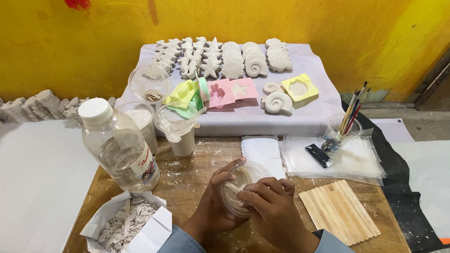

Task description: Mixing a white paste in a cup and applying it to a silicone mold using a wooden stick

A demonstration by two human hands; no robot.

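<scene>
Clear plastic bottle (121,146) left of the grip, box of white plaster scraps (128,228) below-left, wooden sticks (339,210) right, cup of paintbrushes (343,131) upper-right, plaster shell casts (232,59) beyond.

Left hand (215,199) and right hand (274,211) close together, fingers (263,188) curled inward, blue-sleeved forearms angled in.

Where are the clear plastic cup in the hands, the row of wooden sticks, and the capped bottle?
clear plastic cup (243,175): head view, on its rim.
wooden sticks (339,211): head view, middle of the row.
bottle (121,146): head view, on its clear body.
</scene>
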